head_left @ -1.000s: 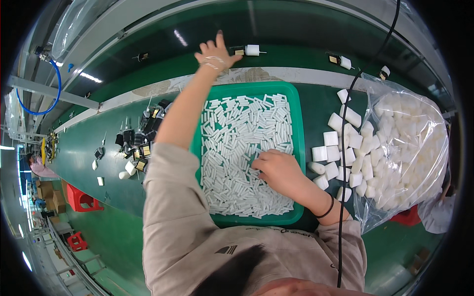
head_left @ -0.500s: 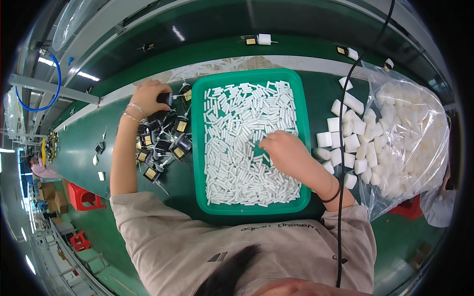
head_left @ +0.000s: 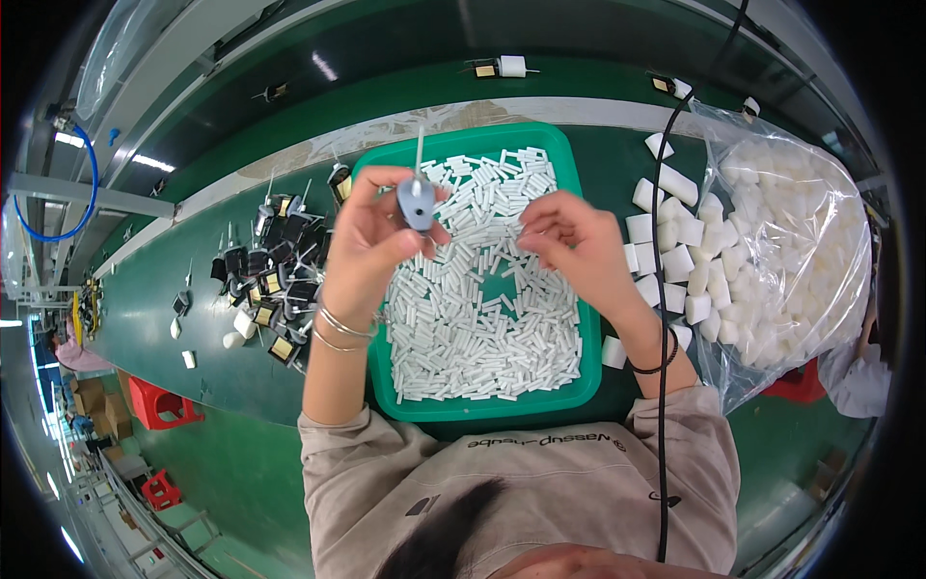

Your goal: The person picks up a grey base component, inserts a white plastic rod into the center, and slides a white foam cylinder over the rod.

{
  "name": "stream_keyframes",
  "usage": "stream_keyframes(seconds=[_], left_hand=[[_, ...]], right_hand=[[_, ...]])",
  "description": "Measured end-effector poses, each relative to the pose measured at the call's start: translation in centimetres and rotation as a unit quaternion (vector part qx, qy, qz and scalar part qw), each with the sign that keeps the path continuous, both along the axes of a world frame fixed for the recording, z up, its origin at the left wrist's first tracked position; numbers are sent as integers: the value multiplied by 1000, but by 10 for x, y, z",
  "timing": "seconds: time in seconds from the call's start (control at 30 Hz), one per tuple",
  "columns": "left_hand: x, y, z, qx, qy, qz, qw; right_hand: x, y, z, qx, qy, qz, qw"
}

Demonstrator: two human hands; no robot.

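Observation:
My left hand (head_left: 365, 241) is raised over the tray's left side, fingers wrapped round a small grey-and-black part with a thin stem (head_left: 416, 201). Its stem points away from me, and a dark hole shows on its grey face. To the right, my right hand (head_left: 576, 241) hovers over the tray with fingertips drawn together. Whatever sits between them, if anything, is too small to make out. Below both hands is the green tray (head_left: 374, 376), spread with many short white rods (head_left: 482, 352).
Similar black stemmed parts (head_left: 289, 236) lie heaped left of the tray. White foam-like plugs (head_left: 690, 232) spill from a clear plastic bag (head_left: 801, 241) on the right. A black cable (head_left: 660, 289) hangs across the right side. Beyond, a few parts rest on a green strip (head_left: 579, 82).
My left hand has come right from the heap to above the tray, bringing the stemmed part. My right hand has lifted off the rods and shifted slightly right and away from me.

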State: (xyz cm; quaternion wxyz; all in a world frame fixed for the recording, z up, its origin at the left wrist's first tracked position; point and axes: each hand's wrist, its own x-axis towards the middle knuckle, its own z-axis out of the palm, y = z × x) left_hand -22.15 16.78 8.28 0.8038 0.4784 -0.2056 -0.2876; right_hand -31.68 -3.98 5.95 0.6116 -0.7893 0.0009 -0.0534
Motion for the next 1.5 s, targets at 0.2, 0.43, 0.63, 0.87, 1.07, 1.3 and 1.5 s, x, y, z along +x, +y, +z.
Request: stream_keyframes(seconds=[0.2,0.43,0.63,0.87,1.07,1.3,1.5], left_hand=[[-17,-20,-15,90,-107,21,990],[-28,-25,-4,208,-280,111,931],[-33,-30,-1,244,-408,138,869],[-31,-28,-2,263,-356,119,889],[-33,-30,8,306,-389,113,862],[-33,-29,12,344,-373,-5,862],[-32,-26,0,315,-430,36,845]], right_hand=[[-11,-13,13,240,-19,-37,970],[-16,-13,21,53,-113,-84,989],[-15,-11,21,55,-112,-82,989],[-15,-13,19,22,-123,-81,989],[-12,-15,16,-145,-206,-109,962],[-12,-10,15,-242,-246,-51,937],[-13,-7,15,-201,-249,-56,946]])
